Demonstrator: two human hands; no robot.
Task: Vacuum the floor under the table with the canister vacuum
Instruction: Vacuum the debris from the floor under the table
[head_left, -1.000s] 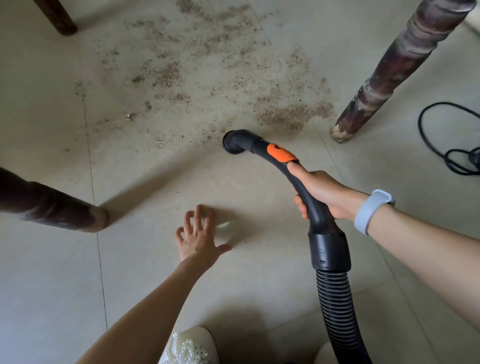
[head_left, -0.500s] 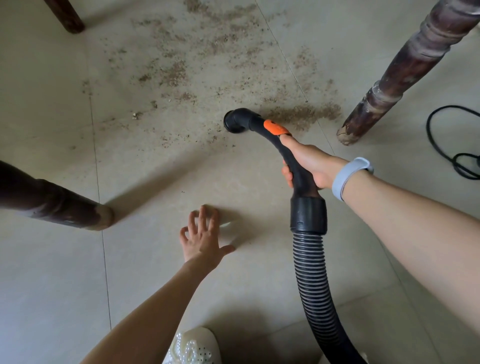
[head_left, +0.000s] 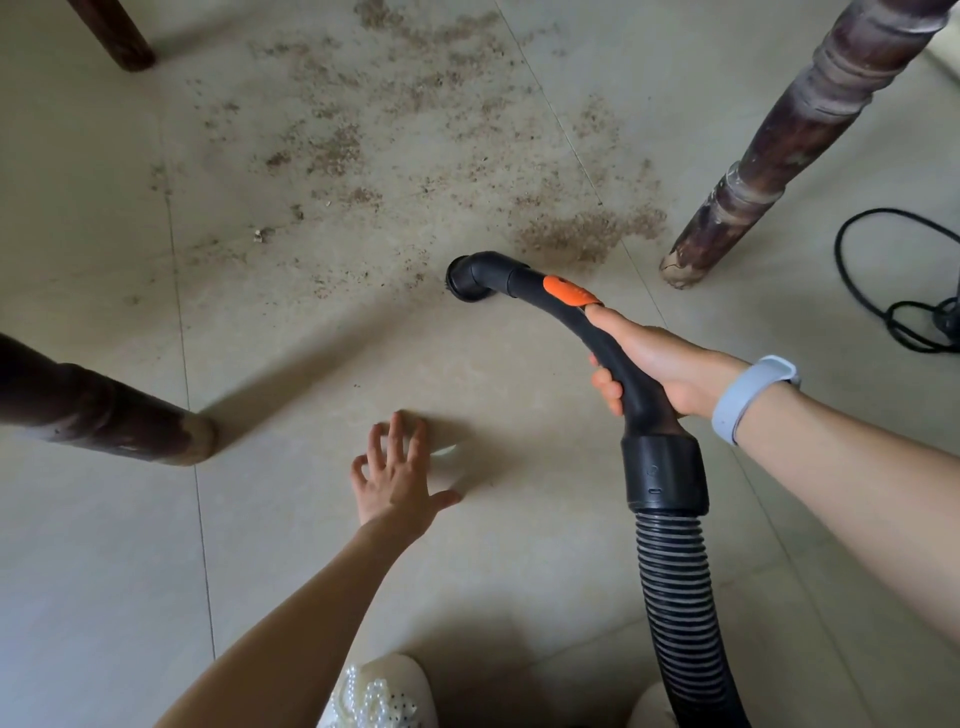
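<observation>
Vacuum handle (head_left: 613, 358) sits in our right hand (head_left: 660, 364) — fingers curled around the curved black grip from below, thumb stretched along its top toward the orange slider (head_left: 570, 292). Our right forearm reaches in from the right edge, a pale blue wristband (head_left: 750, 397) on the wrist. The nozzle end (head_left: 470, 278) of the handle bends down to the tiled floor (head_left: 93, 571), at the near edge of the scattered brown dirt (head_left: 415, 140) and just left of a denser patch beside the turned table leg (head_left: 810, 130). Behind our grip, the handle joins a black collar and the ribbed hose (head_left: 680, 597), which runs down to the bottom edge.

Our left hand (head_left: 397, 480) is pressed flat on the floor — fingers straight and spread, thumb out to the right, holding nothing. Its forearm comes up from the lower left, above a white beaded shoe (head_left: 379, 696).

A second dark table leg (head_left: 104, 415) stands at the left, a third (head_left: 117, 31) at the top left. A black cord (head_left: 893, 291) loops on the floor at the far right.
</observation>
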